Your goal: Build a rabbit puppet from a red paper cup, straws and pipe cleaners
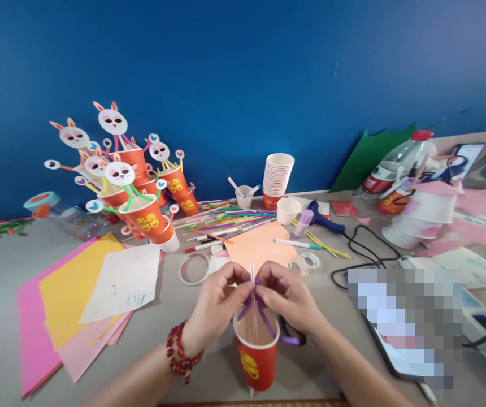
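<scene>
A red paper cup with gold lettering stands upright before me near the table's front edge. A pale straw rises out of its open top, and its lower tip shows beneath the cup. Purple pipe cleaner bends down on both sides of the straw, one end reaching past the cup's right rim. Above the cup, my left hand pinches the pipe cleaner against the straw from the left. From the right, my right hand pinches the pipe cleaner at the same spot. Both sets of fingertips nearly meet.
Finished rabbit cups are stacked at left behind coloured paper sheets. Stacked paper cups, loose pipe cleaners, a tape roll and a blue glue gun with its cable lie farther back. A phone lies at right.
</scene>
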Tool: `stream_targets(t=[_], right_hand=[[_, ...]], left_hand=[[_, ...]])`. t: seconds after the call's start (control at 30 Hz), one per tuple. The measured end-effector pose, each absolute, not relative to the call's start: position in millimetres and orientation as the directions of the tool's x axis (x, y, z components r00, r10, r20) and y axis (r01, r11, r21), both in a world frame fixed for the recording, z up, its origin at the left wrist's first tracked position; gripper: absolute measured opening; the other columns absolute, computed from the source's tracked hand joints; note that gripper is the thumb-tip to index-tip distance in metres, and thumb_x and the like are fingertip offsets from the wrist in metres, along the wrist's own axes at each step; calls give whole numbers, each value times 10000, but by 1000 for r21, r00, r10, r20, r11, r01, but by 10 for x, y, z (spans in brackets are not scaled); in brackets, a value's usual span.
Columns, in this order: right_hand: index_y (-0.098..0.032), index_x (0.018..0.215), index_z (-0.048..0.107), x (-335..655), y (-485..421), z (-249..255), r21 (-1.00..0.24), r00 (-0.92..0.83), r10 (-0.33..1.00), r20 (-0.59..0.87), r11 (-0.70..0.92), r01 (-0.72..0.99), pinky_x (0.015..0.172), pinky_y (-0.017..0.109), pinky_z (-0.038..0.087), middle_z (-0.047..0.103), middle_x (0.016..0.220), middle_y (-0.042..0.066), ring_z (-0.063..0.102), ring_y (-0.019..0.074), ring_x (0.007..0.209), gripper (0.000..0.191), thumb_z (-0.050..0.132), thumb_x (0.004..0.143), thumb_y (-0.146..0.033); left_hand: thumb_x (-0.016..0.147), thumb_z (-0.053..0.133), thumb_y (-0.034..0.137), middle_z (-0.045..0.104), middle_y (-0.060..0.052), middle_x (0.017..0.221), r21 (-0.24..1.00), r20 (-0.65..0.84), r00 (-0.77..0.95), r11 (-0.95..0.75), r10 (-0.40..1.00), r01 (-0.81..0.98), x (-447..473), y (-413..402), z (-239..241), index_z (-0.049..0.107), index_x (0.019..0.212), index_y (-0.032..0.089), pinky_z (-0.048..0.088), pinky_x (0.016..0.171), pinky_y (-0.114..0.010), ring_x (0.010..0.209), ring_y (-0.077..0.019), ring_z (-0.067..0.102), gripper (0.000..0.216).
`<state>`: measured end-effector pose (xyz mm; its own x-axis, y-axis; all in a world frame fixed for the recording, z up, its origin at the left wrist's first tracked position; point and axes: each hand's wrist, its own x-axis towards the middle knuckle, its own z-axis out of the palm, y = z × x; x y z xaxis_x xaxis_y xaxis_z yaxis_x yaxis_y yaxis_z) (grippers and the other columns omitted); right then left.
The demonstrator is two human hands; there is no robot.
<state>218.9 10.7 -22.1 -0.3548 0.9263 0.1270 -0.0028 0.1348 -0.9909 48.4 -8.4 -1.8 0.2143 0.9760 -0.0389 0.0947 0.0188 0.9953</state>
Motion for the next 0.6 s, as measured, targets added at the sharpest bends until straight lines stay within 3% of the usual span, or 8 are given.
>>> stream_targets(t=[0.23, 0.4, 0.5, 0.6], right_hand=[[-188, 793, 597, 2219, 108, -187, -985, -387, 906, 170, 158, -63, 574, 241, 429, 559, 698, -12, 506, 125, 604, 143, 628, 852, -314], [-199, 997, 644, 2238, 163, -254, -974, -307, 937, 168, 111, -195, 809, 319, 493, 662, 921, 63, 620, 205, 871, 265, 570, 928, -444], [-204, 1128, 632, 2219, 202, -369, -956, -384, 915, 127, 9, -293, 919, 382, 473, 673, 1055, 106, 626, 249, 1003, 476, 422, 955, -594], [-216, 1275, 582, 2187, 206, -458, -939, -492, 863, 116, -67, -339, 992, 428, 444, 622, 1237, 132, 591, 292, 1138, 732, 335, 875, -778]], left_hand=[[877, 603, 299, 567, -1, 763, 997, -33, 222, 16, 974, 76, 464, -87, 65, 576, 844, 172, 431, 623, -225, 681, -121, 521, 134], [899, 606, 295, 593, -18, 833, 994, 100, 146, -107, 984, 38, 348, -70, 150, 593, 900, 174, 457, 641, -228, 723, -127, 558, 122], [907, 604, 305, 614, -27, 854, 984, 167, 61, -170, 984, 44, 257, -15, 210, 594, 940, 172, 482, 681, -241, 743, -130, 579, 137], [896, 616, 336, 611, -22, 826, 978, 206, -44, -204, 978, 39, 178, 46, 265, 590, 920, 167, 502, 670, -246, 717, -129, 586, 172]])
